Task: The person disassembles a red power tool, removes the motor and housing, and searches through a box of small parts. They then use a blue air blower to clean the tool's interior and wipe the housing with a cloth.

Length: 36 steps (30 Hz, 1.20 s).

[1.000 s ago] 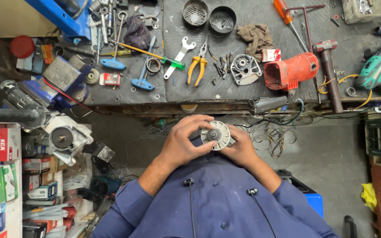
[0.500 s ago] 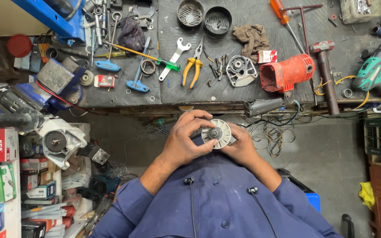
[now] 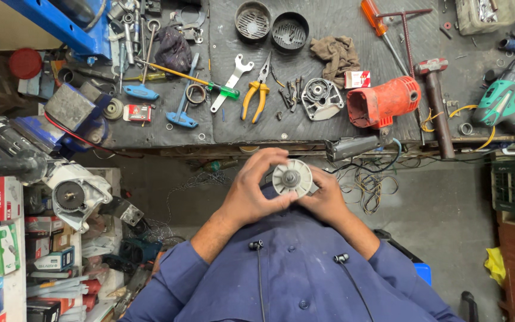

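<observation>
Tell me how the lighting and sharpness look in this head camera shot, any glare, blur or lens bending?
Head view: light is even and soft, no hard shadows or glare; the round pale grey fan disc between the left hand and right hand is sharp; the dark workbench mat and yellow-handled pliers are crisp too; wide-angle bending shows at the edges, where the bench front curves.

Dark workbench (image 3: pixel 329 128), yellow pliers (image 3: pixel 256 95), red motor housing (image 3: pixel 384 101), hammer (image 3: pixel 435 101)

A round fan disc (image 3: pixel 292 178) sat between the left hand (image 3: pixel 256 191) and right hand (image 3: pixel 324 200), in front of the workbench (image 3: pixel 329 128); pliers (image 3: pixel 257 89) lay on it, left of a gear housing (image 3: pixel 322 98).
</observation>
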Each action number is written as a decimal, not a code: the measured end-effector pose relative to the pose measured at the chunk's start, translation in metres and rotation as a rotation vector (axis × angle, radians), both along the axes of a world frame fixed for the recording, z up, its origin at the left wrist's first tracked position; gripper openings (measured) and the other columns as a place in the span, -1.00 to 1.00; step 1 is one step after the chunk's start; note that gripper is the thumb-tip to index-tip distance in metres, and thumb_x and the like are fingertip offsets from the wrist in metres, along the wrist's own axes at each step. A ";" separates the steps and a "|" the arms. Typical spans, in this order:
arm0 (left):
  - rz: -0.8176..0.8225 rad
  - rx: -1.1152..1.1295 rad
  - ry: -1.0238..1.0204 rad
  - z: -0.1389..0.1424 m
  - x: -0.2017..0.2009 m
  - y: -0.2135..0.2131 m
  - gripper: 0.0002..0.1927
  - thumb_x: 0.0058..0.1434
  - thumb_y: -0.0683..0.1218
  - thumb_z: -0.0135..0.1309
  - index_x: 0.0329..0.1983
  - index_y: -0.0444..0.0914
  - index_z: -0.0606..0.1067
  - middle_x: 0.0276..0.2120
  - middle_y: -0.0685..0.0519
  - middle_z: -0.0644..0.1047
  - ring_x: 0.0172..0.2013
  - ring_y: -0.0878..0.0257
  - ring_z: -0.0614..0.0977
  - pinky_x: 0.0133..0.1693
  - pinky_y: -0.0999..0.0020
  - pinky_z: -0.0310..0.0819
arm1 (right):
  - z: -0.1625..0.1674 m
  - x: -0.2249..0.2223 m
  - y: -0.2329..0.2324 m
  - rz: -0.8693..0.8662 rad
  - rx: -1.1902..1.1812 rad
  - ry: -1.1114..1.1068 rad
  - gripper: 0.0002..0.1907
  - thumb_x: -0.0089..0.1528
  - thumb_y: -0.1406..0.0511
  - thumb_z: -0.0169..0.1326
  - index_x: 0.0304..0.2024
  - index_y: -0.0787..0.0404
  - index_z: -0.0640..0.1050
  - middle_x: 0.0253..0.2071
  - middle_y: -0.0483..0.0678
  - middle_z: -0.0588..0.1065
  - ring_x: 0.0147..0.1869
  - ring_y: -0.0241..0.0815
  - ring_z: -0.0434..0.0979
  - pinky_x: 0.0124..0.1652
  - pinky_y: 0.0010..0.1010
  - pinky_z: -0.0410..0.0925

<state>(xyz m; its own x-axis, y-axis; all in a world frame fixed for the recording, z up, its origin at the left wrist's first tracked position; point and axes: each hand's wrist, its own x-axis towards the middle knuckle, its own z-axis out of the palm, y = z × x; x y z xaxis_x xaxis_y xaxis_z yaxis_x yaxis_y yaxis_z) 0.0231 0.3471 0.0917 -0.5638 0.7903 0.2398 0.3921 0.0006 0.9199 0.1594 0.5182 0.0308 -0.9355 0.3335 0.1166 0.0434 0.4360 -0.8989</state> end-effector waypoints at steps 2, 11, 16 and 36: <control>-0.018 0.011 -0.132 -0.009 0.001 0.003 -0.11 -0.09 0.02 0.44 0.27 -0.32 0.29 0.22 -0.07 0.45 0.24 0.07 0.49 0.24 0.19 0.36 | 0.004 -0.007 -0.003 -0.058 0.016 0.010 -0.52 0.02 0.39 0.32 0.02 0.29 0.60 -0.03 0.02 0.63 0.04 -0.13 0.67 0.04 -0.34 0.45; 0.256 0.114 -0.211 -0.079 -0.013 0.007 -0.41 0.08 -0.16 0.36 0.20 -0.34 0.50 0.08 -0.06 0.61 0.12 0.15 0.63 0.20 0.27 0.48 | 0.015 -0.053 -0.014 -0.030 0.094 -0.036 -0.49 0.06 0.27 0.34 0.07 0.25 0.59 0.03 0.08 0.62 0.11 0.02 0.66 0.09 -0.26 0.47; 0.460 0.156 -0.468 -0.091 -0.053 0.010 -0.47 0.10 -0.17 0.29 0.16 -0.33 0.48 -0.03 0.04 0.63 -0.03 0.28 0.65 0.04 0.33 0.54 | 0.016 -0.073 0.027 -0.010 0.560 0.083 -0.33 0.15 0.08 0.40 0.18 0.25 0.52 0.16 0.17 0.53 0.24 0.19 0.53 0.19 -0.10 0.39; 0.691 -0.185 0.386 -0.074 -0.085 0.016 -0.29 0.21 -0.07 0.28 0.38 -0.32 0.28 0.27 -0.21 0.39 0.30 -0.14 0.39 0.34 0.02 0.22 | 0.029 -0.101 0.076 -0.259 0.743 -0.233 0.20 -0.06 0.15 0.49 0.42 0.44 0.10 0.14 0.30 0.39 0.21 0.28 0.41 0.13 -0.03 0.36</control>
